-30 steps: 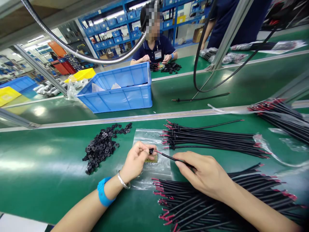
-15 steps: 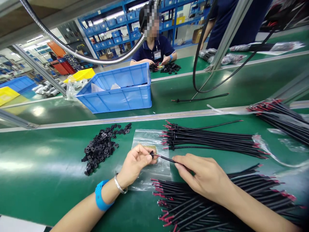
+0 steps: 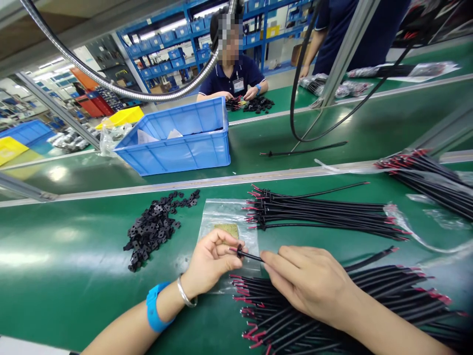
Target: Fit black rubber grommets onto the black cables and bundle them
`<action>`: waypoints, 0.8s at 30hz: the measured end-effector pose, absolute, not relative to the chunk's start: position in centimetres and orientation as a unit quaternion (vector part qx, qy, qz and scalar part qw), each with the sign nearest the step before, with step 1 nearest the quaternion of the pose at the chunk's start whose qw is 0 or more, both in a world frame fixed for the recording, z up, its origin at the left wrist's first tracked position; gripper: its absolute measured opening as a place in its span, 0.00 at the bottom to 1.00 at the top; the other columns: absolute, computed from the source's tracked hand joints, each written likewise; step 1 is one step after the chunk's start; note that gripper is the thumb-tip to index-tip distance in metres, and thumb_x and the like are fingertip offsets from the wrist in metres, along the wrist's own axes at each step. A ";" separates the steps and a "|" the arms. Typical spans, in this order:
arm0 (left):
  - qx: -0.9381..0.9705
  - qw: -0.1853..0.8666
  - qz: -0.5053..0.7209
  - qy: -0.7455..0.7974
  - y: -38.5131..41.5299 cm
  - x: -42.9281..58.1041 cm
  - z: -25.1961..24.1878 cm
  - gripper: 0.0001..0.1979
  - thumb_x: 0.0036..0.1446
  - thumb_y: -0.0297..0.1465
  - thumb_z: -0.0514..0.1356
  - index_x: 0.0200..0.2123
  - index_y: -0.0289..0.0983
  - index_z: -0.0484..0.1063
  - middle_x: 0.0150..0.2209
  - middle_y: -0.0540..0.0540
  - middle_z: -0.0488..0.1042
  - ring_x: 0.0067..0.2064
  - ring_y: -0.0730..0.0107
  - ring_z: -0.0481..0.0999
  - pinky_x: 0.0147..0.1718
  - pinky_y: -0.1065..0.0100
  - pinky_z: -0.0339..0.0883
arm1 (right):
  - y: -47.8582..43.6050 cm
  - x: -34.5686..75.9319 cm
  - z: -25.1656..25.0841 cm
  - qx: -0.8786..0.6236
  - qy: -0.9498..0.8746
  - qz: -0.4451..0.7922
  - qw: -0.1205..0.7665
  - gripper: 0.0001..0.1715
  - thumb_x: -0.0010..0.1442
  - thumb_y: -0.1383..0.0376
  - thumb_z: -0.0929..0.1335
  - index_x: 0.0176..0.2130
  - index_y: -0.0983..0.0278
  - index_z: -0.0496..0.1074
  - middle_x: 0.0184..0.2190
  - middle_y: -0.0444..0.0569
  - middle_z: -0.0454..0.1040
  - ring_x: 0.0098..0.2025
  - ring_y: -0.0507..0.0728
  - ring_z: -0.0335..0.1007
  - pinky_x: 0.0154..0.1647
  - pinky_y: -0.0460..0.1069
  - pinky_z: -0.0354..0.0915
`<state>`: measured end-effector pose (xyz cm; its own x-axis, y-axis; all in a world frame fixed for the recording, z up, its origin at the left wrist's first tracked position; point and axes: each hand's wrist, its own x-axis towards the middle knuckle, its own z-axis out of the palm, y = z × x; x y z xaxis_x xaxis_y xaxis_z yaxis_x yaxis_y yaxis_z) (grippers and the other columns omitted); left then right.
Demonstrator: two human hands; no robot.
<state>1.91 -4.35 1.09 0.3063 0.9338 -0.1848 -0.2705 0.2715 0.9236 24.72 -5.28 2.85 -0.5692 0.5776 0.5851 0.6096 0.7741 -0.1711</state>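
A blue bin (image 3: 177, 157) stands beyond the rail (image 3: 258, 174), a silvery hose (image 3: 125, 92) looping above.

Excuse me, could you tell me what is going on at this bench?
The left hand holds a small black piece around the end of a black cable, which the right hand grips; a red wire tip shows past the piece. A heap of similar black pieces lies to the left. One cable bundle lies beyond the right hand, a second bundle nearer, partly hidden by it.
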 end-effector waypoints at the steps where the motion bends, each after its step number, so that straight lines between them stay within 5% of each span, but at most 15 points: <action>1: 0.416 0.695 0.429 0.399 -4.5 2.2 1.1 0.19 0.40 0.25 0.74 0.35 0.36 0.71 0.37 0.46 0.80 0.36 0.71 0.80 0.34 0.74 0.73 | -5.4 24.6 2.9 -0.333 -0.887 -0.027 0.320 0.12 0.66 0.68 0.61 0.37 0.65 0.74 0.21 0.42 0.65 0.22 0.51 0.61 0.24 0.49 0.55; 8: 0.449 0.666 0.422 0.421 -4.8 3.2 1.0 0.15 0.35 0.29 0.76 0.30 0.36 0.80 0.30 0.50 0.73 0.27 0.76 0.76 0.28 0.74 0.72 | -5.9 23.8 2.6 -0.321 -0.898 -0.008 0.301 0.13 0.66 0.69 0.60 0.34 0.65 0.72 0.23 0.45 0.68 0.24 0.53 0.63 0.26 0.50 0.57; 15: 0.632 0.505 0.418 0.413 -5.3 3.2 1.6 0.13 0.38 0.29 0.75 0.32 0.42 0.83 0.28 0.46 0.77 0.29 0.70 0.75 0.29 0.70 0.70 | -6.5 23.4 1.6 -0.327 -0.894 0.090 0.293 0.16 0.66 0.72 0.57 0.29 0.63 0.65 0.22 0.43 0.64 0.22 0.52 0.57 0.23 0.49 0.55; 24: 0.649 0.455 0.431 0.432 -5.3 3.5 1.4 0.11 0.41 0.32 0.73 0.32 0.43 0.83 0.28 0.46 0.79 0.28 0.69 0.76 0.30 0.68 0.72 | -5.8 23.5 2.5 -0.340 -0.868 0.197 0.302 0.14 0.67 0.69 0.58 0.33 0.63 0.68 0.23 0.43 0.67 0.24 0.51 0.61 0.28 0.47 0.59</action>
